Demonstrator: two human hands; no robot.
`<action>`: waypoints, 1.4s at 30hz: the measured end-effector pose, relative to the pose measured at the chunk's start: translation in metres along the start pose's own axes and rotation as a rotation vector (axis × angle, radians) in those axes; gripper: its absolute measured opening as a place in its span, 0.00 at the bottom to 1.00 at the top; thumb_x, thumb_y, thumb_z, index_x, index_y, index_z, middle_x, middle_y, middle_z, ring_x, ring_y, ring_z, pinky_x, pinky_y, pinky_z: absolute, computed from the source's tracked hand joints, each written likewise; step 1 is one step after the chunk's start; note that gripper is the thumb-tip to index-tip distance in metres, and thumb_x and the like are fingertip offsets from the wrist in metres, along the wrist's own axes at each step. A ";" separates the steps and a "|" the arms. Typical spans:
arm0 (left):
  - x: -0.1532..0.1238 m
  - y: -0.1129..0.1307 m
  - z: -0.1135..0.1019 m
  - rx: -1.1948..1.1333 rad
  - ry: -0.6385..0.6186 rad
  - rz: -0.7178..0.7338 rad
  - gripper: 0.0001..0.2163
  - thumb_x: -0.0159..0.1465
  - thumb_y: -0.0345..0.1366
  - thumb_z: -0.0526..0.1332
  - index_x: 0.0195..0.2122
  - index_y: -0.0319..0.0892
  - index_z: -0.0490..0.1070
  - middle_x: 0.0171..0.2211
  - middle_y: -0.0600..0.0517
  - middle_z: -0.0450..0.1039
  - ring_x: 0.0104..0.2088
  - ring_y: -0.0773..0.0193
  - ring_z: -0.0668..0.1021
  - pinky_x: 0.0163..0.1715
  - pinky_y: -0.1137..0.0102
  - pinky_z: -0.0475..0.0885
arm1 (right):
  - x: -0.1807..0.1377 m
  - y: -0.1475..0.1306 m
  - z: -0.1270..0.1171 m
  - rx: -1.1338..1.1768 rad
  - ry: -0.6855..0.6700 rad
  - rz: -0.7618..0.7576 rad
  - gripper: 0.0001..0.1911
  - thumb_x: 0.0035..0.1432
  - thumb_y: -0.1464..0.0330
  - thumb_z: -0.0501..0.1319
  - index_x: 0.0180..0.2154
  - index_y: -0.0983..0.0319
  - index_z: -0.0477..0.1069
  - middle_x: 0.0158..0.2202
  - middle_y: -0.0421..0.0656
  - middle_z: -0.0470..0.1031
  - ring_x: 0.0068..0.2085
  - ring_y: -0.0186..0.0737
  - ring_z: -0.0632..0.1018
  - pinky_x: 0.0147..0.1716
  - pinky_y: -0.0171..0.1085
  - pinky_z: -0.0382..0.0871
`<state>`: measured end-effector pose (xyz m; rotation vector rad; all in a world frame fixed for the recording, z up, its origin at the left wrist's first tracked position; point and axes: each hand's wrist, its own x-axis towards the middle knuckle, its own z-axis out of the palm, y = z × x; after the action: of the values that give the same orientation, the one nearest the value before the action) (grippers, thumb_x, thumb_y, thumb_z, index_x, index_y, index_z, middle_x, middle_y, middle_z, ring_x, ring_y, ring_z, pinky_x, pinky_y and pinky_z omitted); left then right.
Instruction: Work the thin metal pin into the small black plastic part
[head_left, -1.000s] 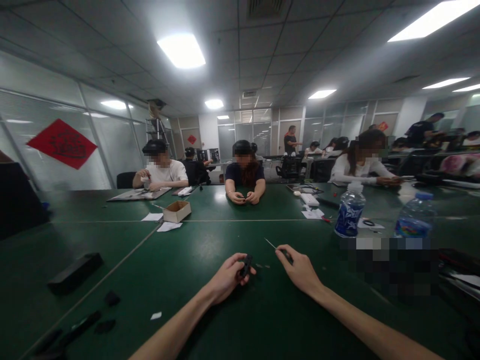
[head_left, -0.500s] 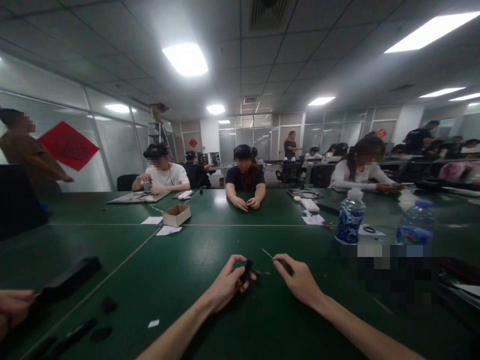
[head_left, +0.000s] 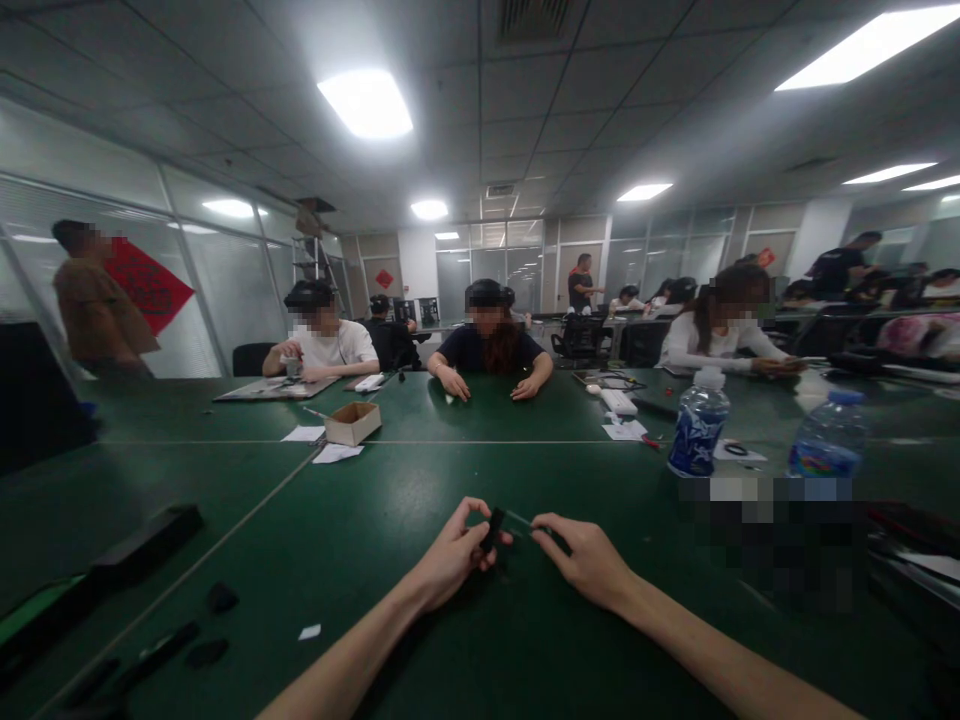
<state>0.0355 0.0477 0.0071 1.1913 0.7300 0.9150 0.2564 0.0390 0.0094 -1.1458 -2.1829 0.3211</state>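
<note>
My left hand is closed around a small black object, held just above the green table. My right hand pinches a thin metal tool with a dark handle. The tool's tip points left and reaches the small black object. Both hands sit close together near the table's middle, in front of me.
A long black box and small black parts lie at the left. A cardboard box and papers sit further back. Two water bottles stand at the right. Several people sit across the table; one person stands at the far left.
My right hand has swung the tool from pointing up and away to pointing left at the black object. The person at the left has walked further in. The person opposite has spread their hands apart.
</note>
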 end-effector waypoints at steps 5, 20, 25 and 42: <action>0.000 0.000 0.000 0.005 -0.001 0.001 0.12 0.60 0.43 0.57 0.40 0.45 0.56 0.35 0.50 0.74 0.24 0.72 0.69 0.25 0.75 0.57 | -0.001 0.004 0.002 0.058 0.067 0.069 0.15 0.65 0.60 0.48 0.43 0.59 0.69 0.33 0.41 0.75 0.30 0.38 0.75 0.29 0.34 0.68; -0.002 0.001 0.000 0.010 0.000 0.012 0.13 0.60 0.43 0.58 0.39 0.45 0.55 0.36 0.50 0.73 0.25 0.71 0.70 0.26 0.74 0.58 | -0.001 0.001 0.002 0.018 0.022 0.036 0.15 0.65 0.61 0.49 0.42 0.60 0.69 0.34 0.41 0.75 0.32 0.37 0.76 0.32 0.35 0.69; -0.001 -0.001 -0.001 0.005 -0.005 0.041 0.13 0.60 0.44 0.58 0.40 0.45 0.56 0.36 0.50 0.73 0.26 0.71 0.70 0.27 0.74 0.58 | -0.001 0.001 0.000 0.040 -0.008 -0.046 0.14 0.64 0.61 0.50 0.42 0.59 0.70 0.36 0.42 0.75 0.35 0.39 0.76 0.35 0.36 0.69; 0.000 -0.002 -0.001 0.009 0.026 0.035 0.16 0.57 0.45 0.61 0.39 0.45 0.56 0.34 0.51 0.72 0.26 0.70 0.71 0.27 0.73 0.60 | -0.002 -0.001 0.001 0.012 -0.060 -0.111 0.13 0.64 0.62 0.50 0.43 0.59 0.70 0.37 0.42 0.76 0.35 0.39 0.76 0.36 0.36 0.69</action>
<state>0.0352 0.0483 0.0050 1.2056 0.7364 0.9588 0.2563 0.0373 0.0084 -1.0152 -2.2834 0.3239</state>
